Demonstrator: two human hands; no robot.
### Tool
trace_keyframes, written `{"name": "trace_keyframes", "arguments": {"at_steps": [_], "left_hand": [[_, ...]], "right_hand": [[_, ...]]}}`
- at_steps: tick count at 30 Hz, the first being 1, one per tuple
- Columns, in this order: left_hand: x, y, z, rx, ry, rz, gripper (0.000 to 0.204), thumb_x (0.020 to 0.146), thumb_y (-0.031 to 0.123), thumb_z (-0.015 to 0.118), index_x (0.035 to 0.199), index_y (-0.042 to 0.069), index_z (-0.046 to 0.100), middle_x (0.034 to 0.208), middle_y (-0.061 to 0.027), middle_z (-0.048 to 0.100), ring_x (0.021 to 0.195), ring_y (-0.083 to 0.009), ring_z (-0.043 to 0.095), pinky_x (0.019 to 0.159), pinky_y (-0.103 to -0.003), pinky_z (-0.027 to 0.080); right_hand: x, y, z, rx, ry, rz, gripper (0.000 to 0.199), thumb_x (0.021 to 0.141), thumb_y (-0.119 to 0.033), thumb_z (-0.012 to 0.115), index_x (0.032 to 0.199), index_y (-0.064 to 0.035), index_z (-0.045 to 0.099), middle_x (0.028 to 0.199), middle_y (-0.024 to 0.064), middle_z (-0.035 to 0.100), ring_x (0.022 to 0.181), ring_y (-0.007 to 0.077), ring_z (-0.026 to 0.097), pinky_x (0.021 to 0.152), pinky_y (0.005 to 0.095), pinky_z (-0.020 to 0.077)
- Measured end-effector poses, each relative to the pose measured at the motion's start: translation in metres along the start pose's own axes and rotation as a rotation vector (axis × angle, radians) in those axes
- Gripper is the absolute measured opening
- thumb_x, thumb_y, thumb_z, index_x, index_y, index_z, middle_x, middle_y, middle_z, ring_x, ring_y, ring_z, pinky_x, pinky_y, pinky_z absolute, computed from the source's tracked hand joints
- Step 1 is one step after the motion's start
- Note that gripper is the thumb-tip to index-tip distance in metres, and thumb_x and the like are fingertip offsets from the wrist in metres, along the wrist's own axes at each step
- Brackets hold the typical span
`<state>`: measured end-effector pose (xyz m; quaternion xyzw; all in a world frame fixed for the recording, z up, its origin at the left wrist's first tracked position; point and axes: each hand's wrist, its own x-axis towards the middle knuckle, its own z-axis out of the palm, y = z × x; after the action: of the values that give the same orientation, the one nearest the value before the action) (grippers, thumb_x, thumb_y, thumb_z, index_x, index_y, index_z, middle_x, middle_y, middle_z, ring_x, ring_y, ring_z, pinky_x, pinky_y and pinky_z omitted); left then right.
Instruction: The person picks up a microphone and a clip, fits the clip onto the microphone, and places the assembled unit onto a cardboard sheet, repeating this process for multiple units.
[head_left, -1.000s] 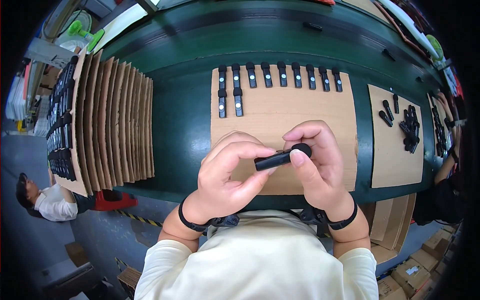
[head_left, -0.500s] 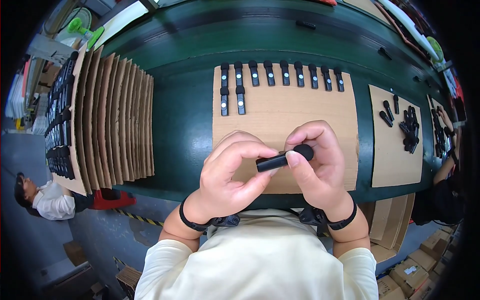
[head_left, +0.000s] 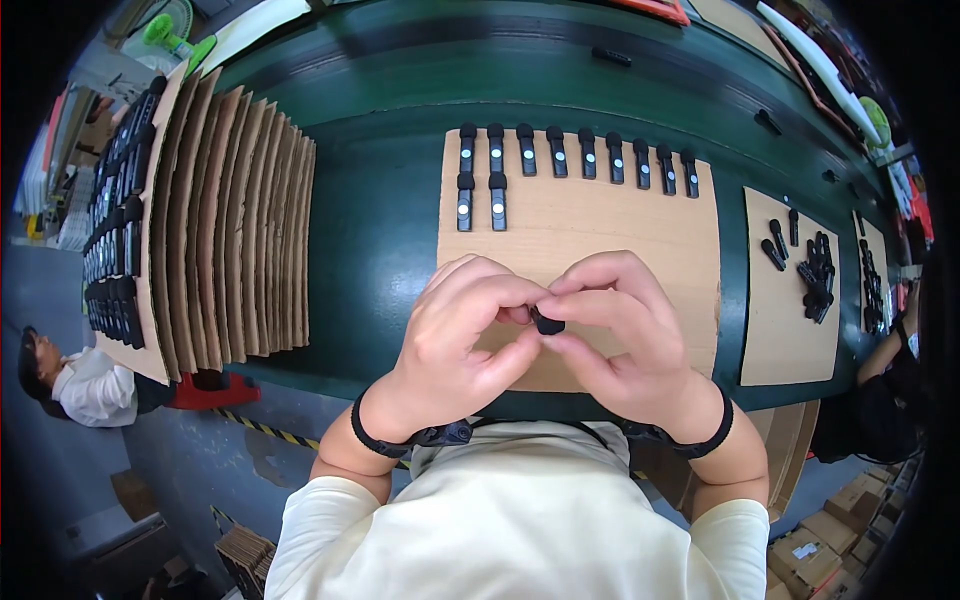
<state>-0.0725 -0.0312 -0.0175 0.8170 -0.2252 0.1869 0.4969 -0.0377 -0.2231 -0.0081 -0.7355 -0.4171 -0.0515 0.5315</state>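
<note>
Evidently the laying-out is only part done: on the broad brown cardboard sheet [head_left: 620, 235], set on the dark green desk [head_left: 375, 230], nine slim black microphone-shaped devices with rounded tops and pale dots [head_left: 588, 157] form the far row, while the next row nearer has just two, at its left end. To the right, a loose heap of similar black devices [head_left: 822, 268] on the smaller tan cardboard sheet [head_left: 785, 355] looks left to do. Over the near part of the broad sheet, the left hand [head_left: 460, 325] and right hand [head_left: 632, 335] meet, thumbs and fingertips pinching one small black rounded piece [head_left: 548, 323], mostly hidden; both hands angle inward, fingers curled.
</note>
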Motion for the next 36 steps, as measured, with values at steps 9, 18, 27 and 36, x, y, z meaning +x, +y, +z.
{"name": "trace_keyframes", "arguments": {"at_steps": [9,18,27,36], "left_hand": [[-0.007,-0.052,-0.029,0.000,0.138,-0.337,0.022,0.078,0.000,0.071,0.098,0.000,0.064,0.088,-0.0090,0.064,0.079,-0.0181,0.062,0.077,-0.030,0.050],[-0.024,-0.107,-0.028,-0.133,0.117,-0.492,0.030,0.085,0.005,0.068,0.112,0.001,0.059,0.113,-0.0123,0.061,0.105,-0.0221,0.060,0.089,-0.033,0.049],[-0.024,-0.115,-0.029,-0.216,0.078,-0.502,0.036,0.085,0.006,0.068,0.119,0.001,0.056,0.120,-0.0118,0.058,0.113,-0.0225,0.057,0.094,-0.034,0.047],[-0.029,-0.118,-0.035,-0.344,0.106,-0.532,0.033,0.086,0.000,0.064,0.118,-0.001,0.057,0.122,-0.0101,0.058,0.112,-0.0187,0.057,0.094,-0.031,0.047]], "right_hand": [[0.024,0.046,0.001,-0.227,-0.135,0.191,0.022,0.078,0.007,0.067,0.097,-0.0002,0.061,0.100,0.0125,0.065,0.091,0.0273,0.064,0.078,0.0336,0.0526],[0.026,0.080,0.009,-0.538,-0.262,0.022,0.024,0.076,0.002,0.067,0.098,-0.0023,0.060,0.105,0.0128,0.062,0.098,0.0307,0.061,0.082,0.0370,0.0515],[0.033,0.092,0.016,-0.646,-0.320,0.042,0.025,0.075,-0.004,0.069,0.098,-0.0050,0.061,0.111,0.0119,0.057,0.101,0.0292,0.059,0.084,0.0365,0.0507],[0.036,0.073,-0.005,-0.669,-0.288,0.050,0.029,0.076,-0.008,0.071,0.103,-0.0062,0.060,0.114,0.0116,0.056,0.103,0.0290,0.059,0.086,0.0373,0.0502]]}}
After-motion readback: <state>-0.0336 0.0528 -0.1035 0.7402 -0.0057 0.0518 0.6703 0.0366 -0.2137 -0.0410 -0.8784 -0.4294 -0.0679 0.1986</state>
